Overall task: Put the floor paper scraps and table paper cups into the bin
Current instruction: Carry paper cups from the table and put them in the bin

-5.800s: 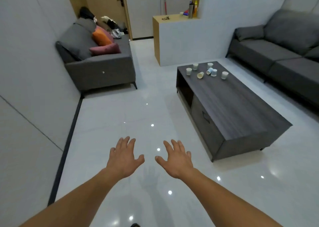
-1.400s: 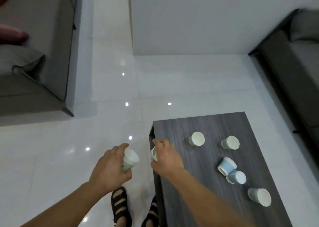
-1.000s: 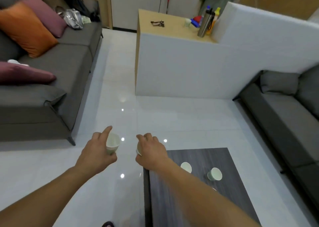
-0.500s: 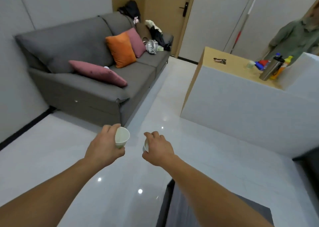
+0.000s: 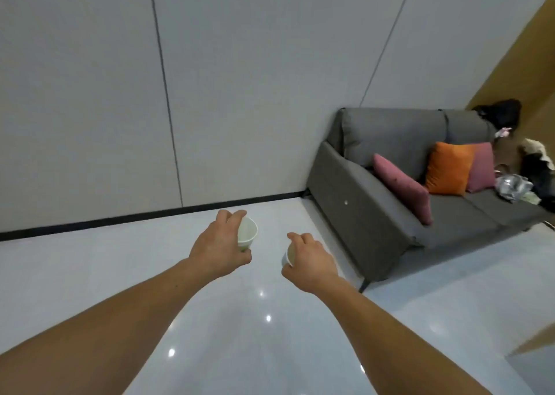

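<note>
Gripping cups: my left hand curls round a tapered pale-green paper cup, my right hand round a second cup, mostly hidden; both left of the grey fabric sofa.

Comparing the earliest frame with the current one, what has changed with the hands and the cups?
Both hands began empty and spread. The left hand took a white-and-green paper cup off the dark wooden table, the right hand a white paper cup, and the view swung left to the grey fabric sofa. Both grips have held for the last second.
</note>
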